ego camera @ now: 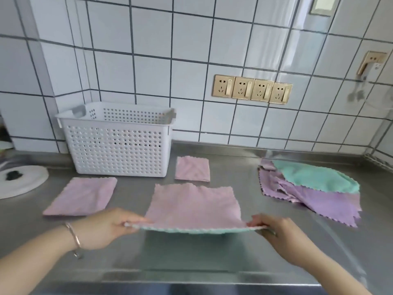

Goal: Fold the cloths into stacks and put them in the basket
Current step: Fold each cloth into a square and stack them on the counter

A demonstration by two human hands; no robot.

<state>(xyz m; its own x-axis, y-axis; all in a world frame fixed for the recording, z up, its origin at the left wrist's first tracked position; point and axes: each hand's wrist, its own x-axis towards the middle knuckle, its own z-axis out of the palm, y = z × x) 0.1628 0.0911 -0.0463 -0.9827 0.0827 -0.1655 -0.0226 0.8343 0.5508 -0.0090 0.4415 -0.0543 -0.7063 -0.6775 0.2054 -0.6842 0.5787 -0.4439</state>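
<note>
A pink cloth [194, 206] with a teal underside is lifted at its near edge above the steel counter. My left hand [106, 227] pinches its near left corner and my right hand [280, 237] pinches its near right corner. Its far edge rests on the counter. A folded pink cloth [81, 195] lies flat to the left. A smaller folded pink cloth [192, 168] lies behind, right of the white perforated basket [119, 143]. At the right sits a loose pile of purple cloths [314, 199] with a teal cloth [314, 176] on top.
The basket stands against the tiled wall at the back left. A white round plate [23, 182] with something dark on it sits at the far left. A row of gold sockets [252, 89] is on the wall. The counter's front edge [191, 282] runs below my hands.
</note>
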